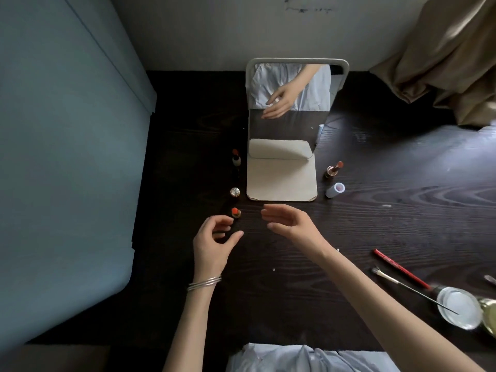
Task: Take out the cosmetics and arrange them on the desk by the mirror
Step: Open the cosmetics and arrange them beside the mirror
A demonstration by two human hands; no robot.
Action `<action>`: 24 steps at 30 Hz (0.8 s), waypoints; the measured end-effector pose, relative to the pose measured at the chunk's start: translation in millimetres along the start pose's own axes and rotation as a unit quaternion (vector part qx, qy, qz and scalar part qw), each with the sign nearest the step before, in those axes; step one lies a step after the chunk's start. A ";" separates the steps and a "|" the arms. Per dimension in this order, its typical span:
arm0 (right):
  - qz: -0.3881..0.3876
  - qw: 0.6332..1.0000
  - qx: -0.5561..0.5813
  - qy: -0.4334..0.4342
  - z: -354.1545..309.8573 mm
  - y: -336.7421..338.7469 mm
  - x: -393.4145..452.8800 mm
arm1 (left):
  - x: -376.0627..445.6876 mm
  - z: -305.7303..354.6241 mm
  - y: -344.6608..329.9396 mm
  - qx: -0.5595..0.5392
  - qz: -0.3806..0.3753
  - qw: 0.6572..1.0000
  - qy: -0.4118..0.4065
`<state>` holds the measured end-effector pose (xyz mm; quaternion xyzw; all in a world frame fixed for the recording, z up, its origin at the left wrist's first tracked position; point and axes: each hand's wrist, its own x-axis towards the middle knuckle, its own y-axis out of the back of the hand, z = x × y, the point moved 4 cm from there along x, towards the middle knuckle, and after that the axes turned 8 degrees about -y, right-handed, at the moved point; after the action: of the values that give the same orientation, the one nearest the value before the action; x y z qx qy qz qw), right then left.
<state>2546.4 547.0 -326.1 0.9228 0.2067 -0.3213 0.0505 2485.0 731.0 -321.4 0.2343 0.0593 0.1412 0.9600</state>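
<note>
Both hands hover over the dark desk [268, 277] just below the centre of the frame, and neither holds anything. The left hand [212, 245], with thin bangles [204, 282] at the wrist, has its fingers loosely curled and spread, its fingertips just beside an uncapped red lipstick [236, 212] that stands upright. The right hand [290, 224] is relaxed, palm turned toward the left, fingers nearly straight and pointing at the left hand.

The mirror [290, 103] stands at centre frame on a pale folding base [281, 181], against the wall, and it reflects a hand and a light garment. Left of the base the cosmetics run in a column: another uncapped lipstick [236, 157] with a white body at the top, a small round gold-rimmed cap or jar [234, 192] in the middle, and the red lipstick lowest. Right of the base stand a brownish lipstick [333, 169], leaning toward the right in this view, and a pale blue tube [335, 189] just below it.

At the lower right edge lie a red stick [401, 268], a thin brush [397, 284] and a round glass dish [459, 307] the brush handle crosses.
</note>
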 end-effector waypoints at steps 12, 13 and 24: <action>0.118 0.991 0.060 0.023 37.6 104.4 -109.4 | -33.1 87.2 -121.6 -0.092 -0.206 0.971 -0.083; 0.132 0.989 0.066 0.020 43.9 116.4 -119.0 | -37.5 92.6 -133.6 -0.090 -0.220 0.967 -0.087; 0.285 0.952 0.115 -0.003 120.5 244.8 -222.9 | -101.2 153.0 -257.0 -0.064 -0.368 0.917 -0.143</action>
<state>2421.0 219.3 -294.0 0.9418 -0.1033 -0.3181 0.0346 2478.6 416.0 -301.4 0.1520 -0.0053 -0.2532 0.9554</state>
